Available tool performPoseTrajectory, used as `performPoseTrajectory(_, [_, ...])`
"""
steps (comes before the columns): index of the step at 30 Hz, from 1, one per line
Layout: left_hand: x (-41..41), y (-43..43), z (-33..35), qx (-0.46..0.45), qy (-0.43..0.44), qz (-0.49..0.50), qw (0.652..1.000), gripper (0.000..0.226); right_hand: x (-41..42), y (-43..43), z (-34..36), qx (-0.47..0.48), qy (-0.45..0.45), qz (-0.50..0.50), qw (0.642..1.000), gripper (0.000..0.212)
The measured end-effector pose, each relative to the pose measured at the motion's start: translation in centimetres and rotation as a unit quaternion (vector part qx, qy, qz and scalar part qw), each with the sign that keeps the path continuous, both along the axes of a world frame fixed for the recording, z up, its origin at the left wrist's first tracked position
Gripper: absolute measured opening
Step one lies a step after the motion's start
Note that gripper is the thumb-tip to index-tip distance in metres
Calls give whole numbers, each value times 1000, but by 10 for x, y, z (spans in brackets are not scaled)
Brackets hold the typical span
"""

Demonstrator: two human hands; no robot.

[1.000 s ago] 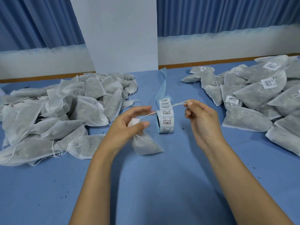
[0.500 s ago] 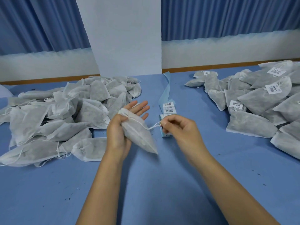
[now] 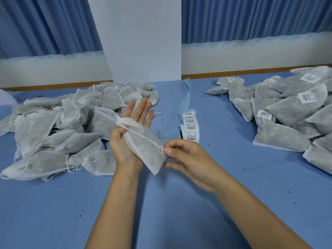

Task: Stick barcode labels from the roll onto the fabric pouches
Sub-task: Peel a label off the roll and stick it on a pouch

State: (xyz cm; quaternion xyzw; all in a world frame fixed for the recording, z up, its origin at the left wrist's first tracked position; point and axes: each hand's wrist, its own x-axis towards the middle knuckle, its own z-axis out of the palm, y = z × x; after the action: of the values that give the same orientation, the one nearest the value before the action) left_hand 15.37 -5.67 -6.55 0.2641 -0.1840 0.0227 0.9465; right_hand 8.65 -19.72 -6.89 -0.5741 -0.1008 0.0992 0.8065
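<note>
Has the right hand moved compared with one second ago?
Yes. The right hand moved from the right side of the roll to its near side.

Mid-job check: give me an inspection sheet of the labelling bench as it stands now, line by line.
Surface: table covered in blue cloth.
Job's things: one pouch lying in the left hand, no label on the side that shows; label roll standing beyond it, its blue backing strip trailing away; unlabelled pile at left, labelled pile at right.
Clutter: dark specks scattered on the cloth.
Grippers: left hand palm up, fingers straight, carrying the pouch; right hand pinches the end of the drawstring at the pouch's edge.
Cables: nothing seen.
Surroundings: white pillar and blue curtains behind the table.
</note>
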Motion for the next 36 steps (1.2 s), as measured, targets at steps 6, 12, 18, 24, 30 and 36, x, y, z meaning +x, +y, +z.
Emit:
performPoseTrajectory(6, [0,-9,-1,260,167,29,951,48,11,-5,-4,-83,-63,-201,974,16])
performPoseTrajectory(12, [-8,-19,-7,387,95,8,917,60,17,-14,-9,-110,-64,-255,959,12])
performPoseTrajectory(18, [-2,-15,-13,466,43,196,862,109,27,-28,-10,-279,-186,-380,862,11])
performPoseTrajectory(24, [-1,-14,-13,542,-20,311,780,71,56,-40,-21,-230,-5,-287,930,51])
performPoseTrajectory(30, [-2,-21,-15,562,-53,314,763,45,50,-51,-25,-207,6,-255,944,60])
performPoseTrajectory(36, [9,-34,-26,705,-224,261,620,63,35,-56,-20,-288,9,-173,942,71])
